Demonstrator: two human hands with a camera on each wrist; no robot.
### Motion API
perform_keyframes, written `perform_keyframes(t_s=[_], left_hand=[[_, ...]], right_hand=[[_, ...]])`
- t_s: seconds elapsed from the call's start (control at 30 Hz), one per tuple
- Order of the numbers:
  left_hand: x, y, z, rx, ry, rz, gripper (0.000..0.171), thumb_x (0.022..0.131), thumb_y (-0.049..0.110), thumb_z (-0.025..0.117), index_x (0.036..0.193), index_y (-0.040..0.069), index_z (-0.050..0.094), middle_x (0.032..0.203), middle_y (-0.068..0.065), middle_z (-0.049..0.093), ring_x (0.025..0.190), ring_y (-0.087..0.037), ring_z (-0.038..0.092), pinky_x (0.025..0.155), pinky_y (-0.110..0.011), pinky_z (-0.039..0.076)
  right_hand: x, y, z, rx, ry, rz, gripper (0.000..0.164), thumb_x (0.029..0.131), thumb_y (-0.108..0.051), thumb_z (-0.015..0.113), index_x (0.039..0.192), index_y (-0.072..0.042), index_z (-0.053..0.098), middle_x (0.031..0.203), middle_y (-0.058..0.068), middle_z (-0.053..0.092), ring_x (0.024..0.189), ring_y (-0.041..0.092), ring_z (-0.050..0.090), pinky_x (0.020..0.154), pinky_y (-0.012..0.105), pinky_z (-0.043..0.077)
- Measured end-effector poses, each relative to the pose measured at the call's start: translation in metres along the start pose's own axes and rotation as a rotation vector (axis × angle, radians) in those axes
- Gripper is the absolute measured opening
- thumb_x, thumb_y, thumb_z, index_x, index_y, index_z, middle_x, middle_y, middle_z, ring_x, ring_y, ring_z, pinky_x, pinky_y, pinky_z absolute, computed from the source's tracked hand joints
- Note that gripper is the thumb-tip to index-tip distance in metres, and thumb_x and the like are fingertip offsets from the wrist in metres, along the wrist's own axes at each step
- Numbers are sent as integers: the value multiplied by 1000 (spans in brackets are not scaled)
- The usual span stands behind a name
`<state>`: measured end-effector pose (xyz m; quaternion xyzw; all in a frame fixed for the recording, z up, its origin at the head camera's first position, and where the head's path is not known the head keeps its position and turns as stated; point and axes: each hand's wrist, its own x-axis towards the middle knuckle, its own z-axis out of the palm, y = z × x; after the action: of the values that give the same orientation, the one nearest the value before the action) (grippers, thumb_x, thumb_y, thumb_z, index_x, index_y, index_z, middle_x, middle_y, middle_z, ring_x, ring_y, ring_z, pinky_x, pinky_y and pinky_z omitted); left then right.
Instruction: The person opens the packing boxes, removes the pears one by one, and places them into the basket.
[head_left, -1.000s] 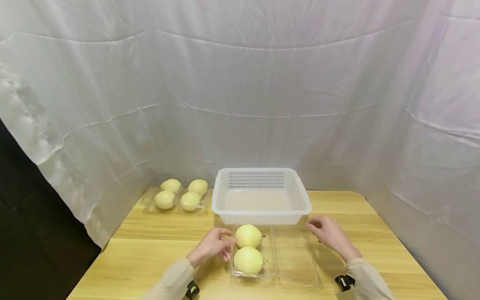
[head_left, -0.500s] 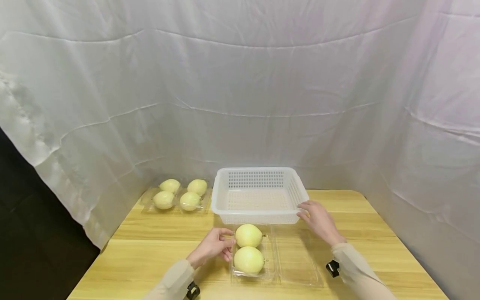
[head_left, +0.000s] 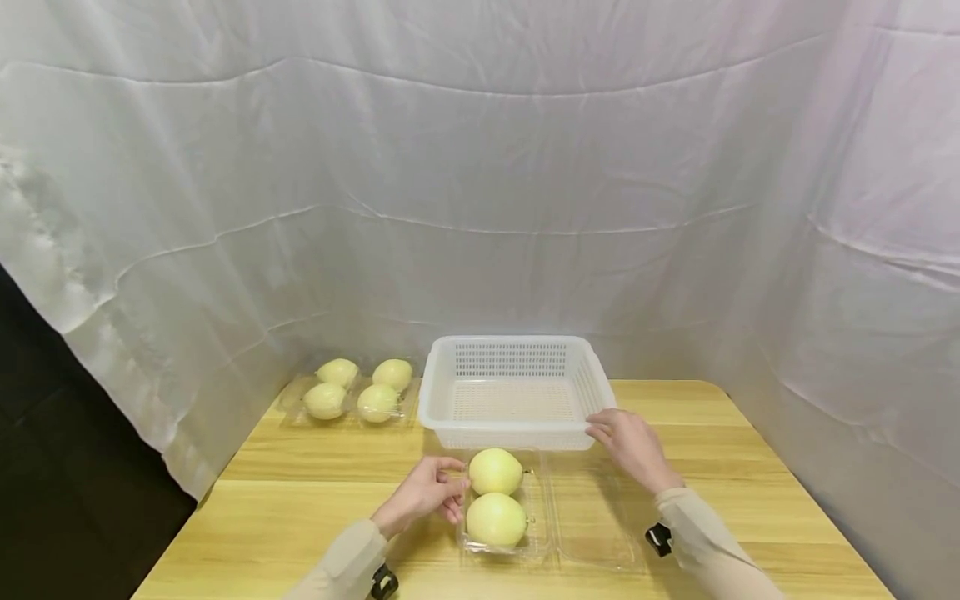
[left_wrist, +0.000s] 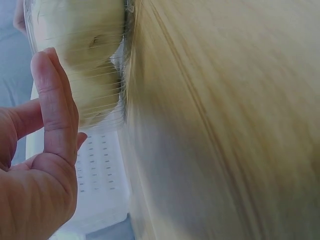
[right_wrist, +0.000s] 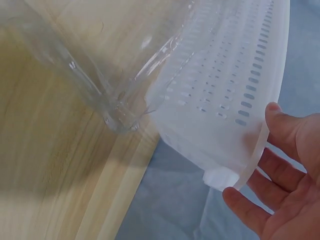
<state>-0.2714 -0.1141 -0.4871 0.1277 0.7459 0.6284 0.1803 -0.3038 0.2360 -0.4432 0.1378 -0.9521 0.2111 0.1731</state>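
Observation:
My left hand (head_left: 422, 493) rests with loosely extended fingers against the left side of a clear plastic clamshell box (head_left: 538, 533). Two yellow pears sit inside, a rear pear (head_left: 495, 472) and a front pear (head_left: 496, 519). The box's lid (head_left: 596, 525) lies folded open to the right. At the front right corner of a white plastic basket (head_left: 517, 435), my right hand (head_left: 633, 446) grips the rim, thumb on one side and fingers on the other in the right wrist view. In the left wrist view, the left fingers (left_wrist: 55, 105) stand alongside the box wall.
At the back left, another clear box (head_left: 411, 408) holds several pears (head_left: 378, 402). The basket stands behind the near box, in front of a grey cloth backdrop (head_left: 517, 217). All stand on a wooden table (head_left: 300, 517).
My right hand has moved left from above the lid's rear right area to the basket's front right corner and now grips its rim. The left hand stays beside the box.

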Motion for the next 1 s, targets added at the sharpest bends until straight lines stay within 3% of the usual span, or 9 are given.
perform_keyframes(t_s=[0.2,0.4,0.57,0.77,0.87,1.0], left_hand=[[0,-1,-1,-2,-8,2,53,95,7,61,138,-16,40,76,-15,65,51,-10,63,54,-28,58],[0,-1,-1,-4,-9,1,52,95,7,60,138,-15,40,78,-18,66,52,-10,63,54,-28,58],[0,-2,-1,0,-5,1,52,95,7,61,137,-16,41,79,-20,66,52,-10,63,54,-28,58],[-1,-2,-1,16,4,-1,53,94,9,62,137,-15,42,76,-14,66,50,-10,62,52,-28,57],[-2,0,1,76,39,17,50,93,12,64,134,-12,47,75,-13,65,49,-10,59,48,-26,54],[-3,3,3,291,137,79,46,92,19,67,128,-6,55,77,-10,64,54,-10,55,47,-23,47]], right_hand=[[-1,-1,3,7,17,-1,23,90,-22,70,108,-7,74,111,13,73,99,35,69,79,51,56],[-1,3,5,11,35,-78,21,90,-19,70,106,-6,75,109,14,73,93,34,71,78,50,57],[0,6,4,29,35,-134,21,90,-17,69,106,-5,74,112,18,71,105,40,67,90,55,53],[1,6,3,51,8,-124,22,91,-18,68,108,-5,73,114,17,71,111,40,65,94,55,50],[2,6,4,58,-5,-108,23,91,-18,68,110,-4,72,116,19,70,111,40,64,95,55,50],[2,6,5,52,-22,-94,25,92,-19,67,111,-3,71,117,20,69,111,41,64,95,57,49]])
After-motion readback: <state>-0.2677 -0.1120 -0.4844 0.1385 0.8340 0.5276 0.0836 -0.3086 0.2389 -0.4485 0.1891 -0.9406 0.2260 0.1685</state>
